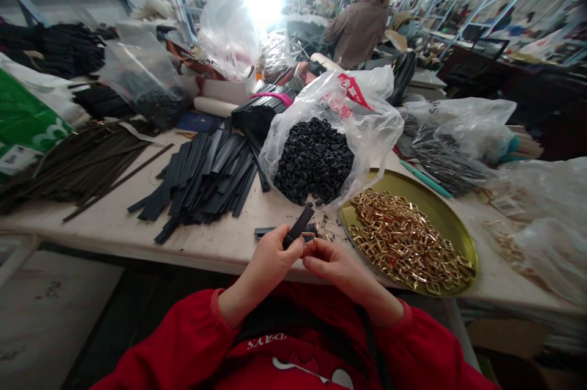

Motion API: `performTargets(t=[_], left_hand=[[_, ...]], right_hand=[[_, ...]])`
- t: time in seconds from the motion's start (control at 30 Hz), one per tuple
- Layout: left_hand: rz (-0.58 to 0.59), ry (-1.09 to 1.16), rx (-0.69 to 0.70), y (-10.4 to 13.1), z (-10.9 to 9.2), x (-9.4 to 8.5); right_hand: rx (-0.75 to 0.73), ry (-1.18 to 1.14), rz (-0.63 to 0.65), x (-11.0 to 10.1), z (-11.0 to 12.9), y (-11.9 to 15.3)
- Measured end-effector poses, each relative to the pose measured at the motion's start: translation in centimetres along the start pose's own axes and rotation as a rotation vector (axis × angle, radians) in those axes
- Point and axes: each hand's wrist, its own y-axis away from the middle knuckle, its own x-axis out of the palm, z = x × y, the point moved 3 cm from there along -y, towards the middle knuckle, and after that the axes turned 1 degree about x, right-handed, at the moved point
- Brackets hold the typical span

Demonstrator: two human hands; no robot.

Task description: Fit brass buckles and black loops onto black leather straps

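Observation:
Near the table's front edge, my left hand (276, 255) is closed around a short black strap (299, 226), whose end points up and away from me. Right beside it, my right hand (326, 263) pinches a small gold buckle (310, 235) close to the strap. Whether the strap passes through the buckle I cannot tell. Behind my fingers another dark strap piece (263, 232) lies on the table. A heap of black straps (206, 170) is to the left. Straight ahead, a clear plastic bag (367, 127) holds many small black loops (314, 161). Gold buckles (408, 237) fill a round tray (452, 219) on the right.
Brown strips (77, 164) and a green bag (27, 109) lie at the far left. A teal pen-like tool (425, 178) rests behind the tray, near bagged dark pieces (435, 151). Farther back, a person (360, 23) stands beside piled materials.

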Motion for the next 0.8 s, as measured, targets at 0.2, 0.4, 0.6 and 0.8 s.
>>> performTargets(t=[0.2,0.4,0.6,0.8], left_hand=[[0.042,0.087,-0.008,0.4,0.2,0.4],[0.094,0.267,-0.14,0.9,0.3,0.7],[0.035,0.197,-0.07,1.4,0.4,0.7],[-0.004,-0.096,0.019,2.1,0.4,0.3]], right_hand=[[-0.053,0.115,0.069,0.4,-0.2,0.3],[-0.209,0.283,-0.1,0.6,-0.3,0.5],[-0.041,-0.001,-0.114,1.5,-1.5,0.8],[-0.089,0.009,-0.168,1.1,-0.2,2.2]])
